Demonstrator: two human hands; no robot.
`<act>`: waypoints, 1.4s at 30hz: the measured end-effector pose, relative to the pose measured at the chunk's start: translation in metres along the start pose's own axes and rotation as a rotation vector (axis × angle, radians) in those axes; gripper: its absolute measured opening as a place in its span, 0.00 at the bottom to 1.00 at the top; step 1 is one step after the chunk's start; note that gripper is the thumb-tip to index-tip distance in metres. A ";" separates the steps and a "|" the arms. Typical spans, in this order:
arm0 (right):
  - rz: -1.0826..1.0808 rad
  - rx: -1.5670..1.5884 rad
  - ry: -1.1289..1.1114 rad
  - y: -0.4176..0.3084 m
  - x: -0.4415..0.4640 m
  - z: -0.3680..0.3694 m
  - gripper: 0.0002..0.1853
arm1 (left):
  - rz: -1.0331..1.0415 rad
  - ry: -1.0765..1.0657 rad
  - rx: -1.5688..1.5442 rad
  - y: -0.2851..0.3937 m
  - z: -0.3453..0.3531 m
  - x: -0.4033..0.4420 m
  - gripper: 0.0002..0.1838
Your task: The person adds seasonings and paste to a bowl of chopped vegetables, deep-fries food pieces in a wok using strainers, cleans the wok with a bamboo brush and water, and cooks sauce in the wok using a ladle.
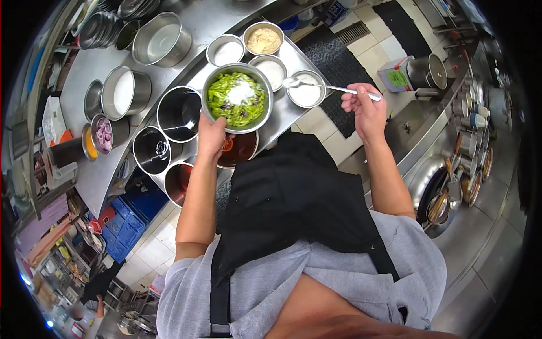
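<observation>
My left hand (pixel 213 134) grips the near rim of a metal bowl (pixel 267 107). Chopped green vegetables (pixel 230 104) with purplish bits fill the bowl, and a heap of white powder (pixel 241 92) lies on top. In my right hand (pixel 366 107) is the handle of a metal spoon (pixel 344 90). The spoon's head is over a round container of white powder (pixel 305 95), to the right of the bowl. Close behind the bowl stand another container of white powder (pixel 270 72), one more white-filled container (pixel 228 52), and a container of tan crumbly powder (pixel 263 40).
Deep metal pots (pixel 179 113) stand left of the bowl, some with dark or red liquid. A pot of cut purple onion (pixel 104 134) and larger pots (pixel 162 39) occupy the left counter. Woks and ladles (pixel 446 198) are at right. Another person (pixel 90 316) is at lower left.
</observation>
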State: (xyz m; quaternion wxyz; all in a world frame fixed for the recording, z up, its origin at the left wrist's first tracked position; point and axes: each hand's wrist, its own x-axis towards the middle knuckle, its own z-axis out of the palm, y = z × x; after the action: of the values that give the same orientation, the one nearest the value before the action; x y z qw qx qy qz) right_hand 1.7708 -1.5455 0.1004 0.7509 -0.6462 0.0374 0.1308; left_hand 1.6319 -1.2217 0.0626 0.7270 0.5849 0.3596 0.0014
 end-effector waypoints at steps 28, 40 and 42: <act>-0.009 0.024 0.029 0.073 0.144 0.080 0.10 | -0.019 0.219 -0.154 0.007 -0.038 -0.030 0.27; -0.235 -0.159 -0.138 -0.012 0.095 0.105 0.12 | -0.062 0.079 -0.153 0.007 0.007 0.067 0.27; -0.191 -0.126 -0.160 -0.015 0.097 0.097 0.13 | -0.083 0.096 -0.165 0.005 0.007 0.063 0.28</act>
State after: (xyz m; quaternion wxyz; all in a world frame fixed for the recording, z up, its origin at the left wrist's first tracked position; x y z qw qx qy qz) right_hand 1.8571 -1.4379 0.1086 0.7186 -0.6801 -0.0926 0.1121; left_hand 1.6845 -1.1993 0.0339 0.7540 0.5071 0.4166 0.0291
